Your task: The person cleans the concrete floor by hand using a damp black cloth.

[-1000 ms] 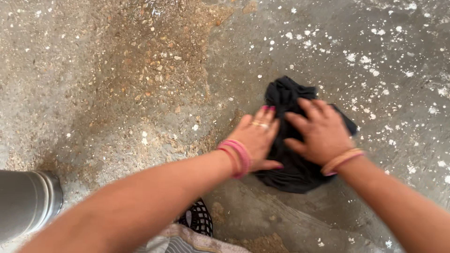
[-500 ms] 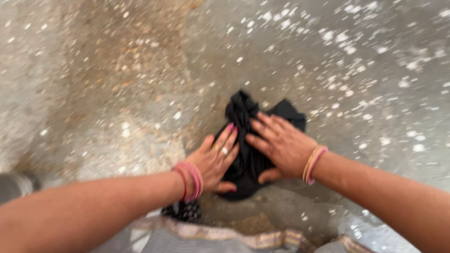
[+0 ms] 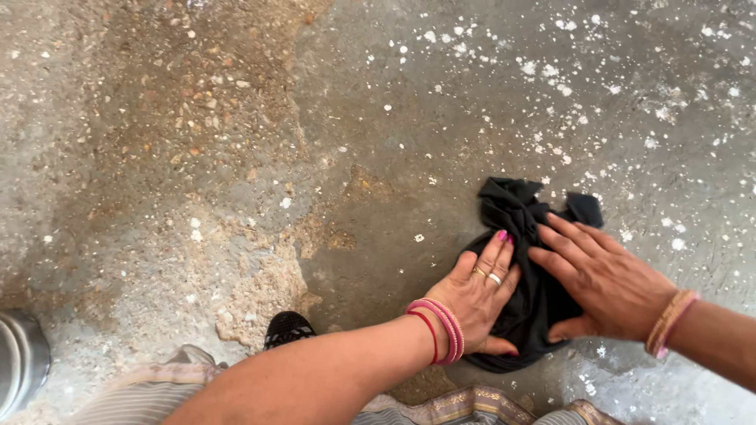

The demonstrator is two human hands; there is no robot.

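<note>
- Black cloth (image 3: 529, 315): crumpled, soft fabric, pinned flat under both palms on wet grey concrete floor (image 3: 409, 142); its long axis runs from the wrists away to a bunched, knotted end beyond the fingertips.
- Left hand (image 3: 479, 295): palm down, fingers spread and extended, pressing the cloth's left side; rings and pink bangles (image 3: 441, 330) worn.
- Right hand (image 3: 610, 287): palm down, fingers splayed, pressing the right side, just beside the left, not gripping.

Black cloth (image 3: 528, 299): soft, matt, crumpled. Floor (image 3: 236, 157): rough concrete, pitted, paint-flecked. Can (image 3: 20, 374): dull metal.
</note>
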